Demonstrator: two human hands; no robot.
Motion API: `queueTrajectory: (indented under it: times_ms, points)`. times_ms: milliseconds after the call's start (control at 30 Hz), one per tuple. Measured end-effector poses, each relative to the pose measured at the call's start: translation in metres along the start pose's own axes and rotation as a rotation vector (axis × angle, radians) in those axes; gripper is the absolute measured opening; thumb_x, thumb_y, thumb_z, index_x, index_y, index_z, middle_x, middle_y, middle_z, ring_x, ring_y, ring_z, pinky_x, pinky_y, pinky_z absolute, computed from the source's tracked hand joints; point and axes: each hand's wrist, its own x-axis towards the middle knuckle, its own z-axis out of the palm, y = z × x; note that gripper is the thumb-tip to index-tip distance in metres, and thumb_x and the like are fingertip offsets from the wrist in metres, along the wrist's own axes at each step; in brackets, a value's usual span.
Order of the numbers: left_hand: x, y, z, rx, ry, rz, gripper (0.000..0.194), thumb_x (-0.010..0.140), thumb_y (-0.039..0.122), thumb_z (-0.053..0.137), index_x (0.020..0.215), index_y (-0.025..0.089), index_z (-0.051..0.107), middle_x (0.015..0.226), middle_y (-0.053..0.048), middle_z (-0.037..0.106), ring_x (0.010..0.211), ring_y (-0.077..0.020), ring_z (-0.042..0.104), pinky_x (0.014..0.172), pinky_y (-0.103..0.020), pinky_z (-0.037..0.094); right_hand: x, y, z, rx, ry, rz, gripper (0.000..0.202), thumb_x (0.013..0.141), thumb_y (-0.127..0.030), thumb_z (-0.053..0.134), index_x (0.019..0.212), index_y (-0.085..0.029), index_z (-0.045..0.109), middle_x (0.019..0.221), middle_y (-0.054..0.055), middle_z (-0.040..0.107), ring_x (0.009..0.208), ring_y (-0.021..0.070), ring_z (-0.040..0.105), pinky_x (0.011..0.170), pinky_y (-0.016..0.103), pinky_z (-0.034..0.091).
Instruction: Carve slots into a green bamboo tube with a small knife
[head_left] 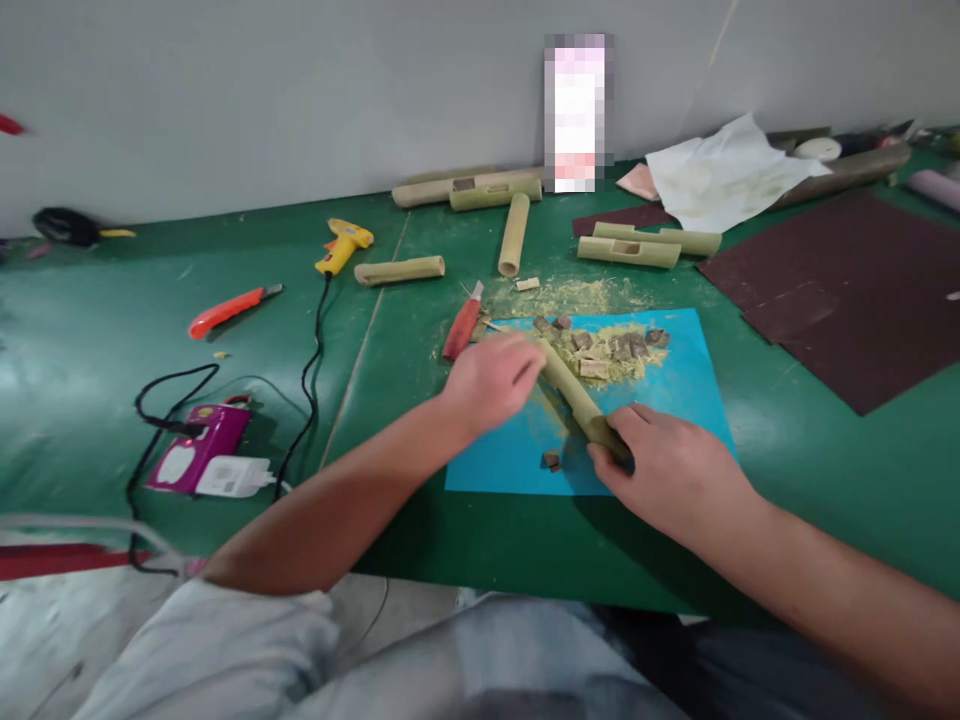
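Note:
A pale green bamboo tube (pixel 574 393) with a cut-out in its side slants over a blue sheet (pixel 480 465). My right hand (pixel 675 465) is wrapped round its near end. At the far end my left hand (pixel 495 380) is closed with its fingertips against or beside the tube; what it pinches is hidden. A thin pale stick (pixel 496 327) shows just behind that hand. Shavings (pixel 637 370) and small dark brown pieces (pixel 622 347) lie on the sheet beyond the tube. Another dark piece (pixel 552 459) sits nearer me. A red-handled cutter (pixel 462 325) rests left of the sheet.
Several cut bamboo tubes (pixel 514 235) lie along the back. Leftward are a yellow glue gun (pixel 345 245), an orange utility knife (pixel 229 312) and a purple power strip (pixel 206 445) with black cords. Dark brown sheets (pixel 847 290) and white paper (pixel 731 175) lie rightward.

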Motion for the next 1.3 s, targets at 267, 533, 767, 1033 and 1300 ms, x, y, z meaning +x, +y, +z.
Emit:
queueTrajectory:
  times_ms: [267, 533, 767, 1033, 1300]
  points:
    - [0.001, 0.001, 0.001, -0.08, -0.024, 0.002, 0.03, 0.104, 0.025, 0.049, 0.082, 0.016, 0.067, 0.078, -0.005, 0.067, 0.073, -0.0159, 0.063, 0.068, -0.027, 0.05, 0.001, 0.0, 0.0, 0.011, 0.001, 0.002, 0.018, 0.091, -0.034, 0.054, 0.08, -0.02, 0.058, 0.074, 0.002, 0.059, 0.058, 0.0139, 0.047, 0.054, 0.03, 0.02]
    - [0.003, 0.0, -0.001, -0.118, 0.02, -0.029, 0.027, 0.103, 0.023, 0.051, 0.082, 0.016, 0.067, 0.076, -0.004, 0.067, 0.072, -0.0153, 0.063, 0.069, -0.027, 0.05, 0.003, -0.003, -0.005, -0.008, -0.076, 0.038, 0.019, 0.093, -0.034, 0.055, 0.082, -0.019, 0.06, 0.076, 0.004, 0.061, 0.061, 0.0144, 0.048, 0.055, 0.03, 0.02]
    - [0.001, 0.006, 0.0, -0.114, 0.026, -0.034, 0.028, 0.103, 0.022, 0.05, 0.081, 0.016, 0.066, 0.077, -0.003, 0.067, 0.074, -0.0154, 0.063, 0.07, -0.027, 0.05, 0.001, -0.003, -0.005, -0.002, -0.058, 0.034, 0.019, 0.092, -0.034, 0.054, 0.081, -0.019, 0.06, 0.076, 0.003, 0.061, 0.06, 0.0141, 0.048, 0.055, 0.03, 0.02]
    - [-0.004, 0.019, -0.001, -0.097, -0.05, 0.011, 0.033, 0.106, 0.024, 0.045, 0.085, 0.016, 0.068, 0.079, -0.005, 0.066, 0.075, -0.0156, 0.061, 0.069, -0.027, 0.048, 0.002, -0.002, -0.003, -0.002, -0.053, 0.034, 0.019, 0.092, -0.034, 0.055, 0.083, -0.019, 0.062, 0.078, 0.004, 0.064, 0.06, 0.0143, 0.051, 0.055, 0.031, 0.022]
    - [-0.005, 0.02, -0.002, -0.067, -0.084, 0.062, 0.032, 0.107, 0.025, 0.042, 0.089, 0.016, 0.068, 0.08, -0.004, 0.066, 0.076, -0.0161, 0.061, 0.071, -0.028, 0.049, 0.0, -0.002, -0.004, -0.003, -0.07, 0.045, 0.019, 0.092, -0.034, 0.056, 0.083, -0.019, 0.062, 0.079, 0.005, 0.065, 0.062, 0.0159, 0.054, 0.056, 0.031, 0.023]
